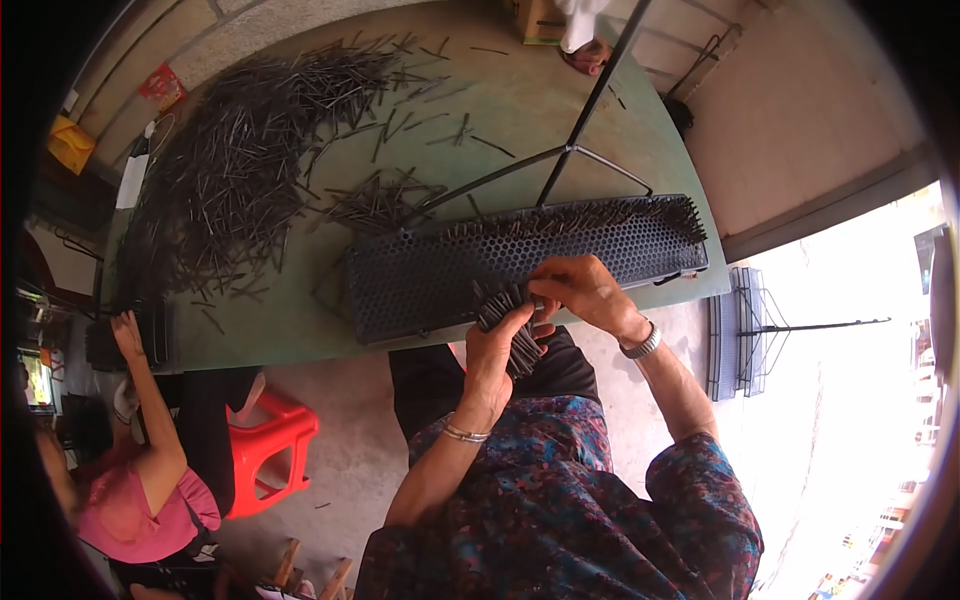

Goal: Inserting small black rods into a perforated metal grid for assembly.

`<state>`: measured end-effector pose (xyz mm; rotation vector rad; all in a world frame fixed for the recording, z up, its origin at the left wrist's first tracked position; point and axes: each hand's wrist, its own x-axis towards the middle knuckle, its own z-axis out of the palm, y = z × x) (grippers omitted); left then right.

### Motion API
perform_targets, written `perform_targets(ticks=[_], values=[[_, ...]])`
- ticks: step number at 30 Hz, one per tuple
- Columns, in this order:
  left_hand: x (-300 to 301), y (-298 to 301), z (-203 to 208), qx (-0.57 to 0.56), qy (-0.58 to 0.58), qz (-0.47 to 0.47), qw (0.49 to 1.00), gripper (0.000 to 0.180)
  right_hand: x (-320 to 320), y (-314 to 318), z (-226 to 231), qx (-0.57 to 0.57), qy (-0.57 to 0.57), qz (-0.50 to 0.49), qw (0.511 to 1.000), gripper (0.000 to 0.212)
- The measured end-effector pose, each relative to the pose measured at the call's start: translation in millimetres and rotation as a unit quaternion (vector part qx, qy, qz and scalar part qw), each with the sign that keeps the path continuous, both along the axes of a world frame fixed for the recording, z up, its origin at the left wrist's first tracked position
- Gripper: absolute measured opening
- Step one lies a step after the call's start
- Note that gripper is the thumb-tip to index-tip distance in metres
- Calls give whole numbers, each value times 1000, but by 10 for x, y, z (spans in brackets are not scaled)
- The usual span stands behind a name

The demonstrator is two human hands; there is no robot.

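A bundle of thin dark sticks (522, 352) rests in my left hand (488, 350), whose fingers are wrapped round it. My right hand (590, 293) is closed in a pinch at the bundle's upper end; what lies between its fingertips is too small to make out. Just beyond both hands is a long dark grey perforated tray (400, 290), its surface full of round holes. Along its far edge and right end stand short dark sticks (600, 213), packed in rows. A black metal handle (552, 180) with forked braces is fixed to the tray.
A large heap of loose dark sticks (240, 150) covers the green table's (540, 90) left side, with a smaller pile (385, 203) behind the tray. At left, a co-worker in pink (140, 510) reaches to the table. A red stool (270, 450) and another handled rack (740, 333) stand nearby.
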<state>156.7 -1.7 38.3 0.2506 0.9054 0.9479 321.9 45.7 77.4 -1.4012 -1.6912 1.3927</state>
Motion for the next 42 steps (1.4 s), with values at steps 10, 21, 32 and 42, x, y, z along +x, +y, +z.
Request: perform_targets(ticks=[10, 21, 32, 42], values=[[37, -10, 6, 7, 30, -16, 999, 26, 72, 4, 67, -2, 26, -7, 1000, 12], [64, -3, 10, -33, -88, -9, 996, 23, 212, 323, 85, 318, -121, -148, 929, 7], [55, 7, 10, -19, -25, -15, 999, 20, 240, 499, -38, 375, -215, -78, 898, 10], [81, -1, 28, -31, -17, 1, 999, 17, 218, 548, -125, 430, -296, -101, 847, 16]])
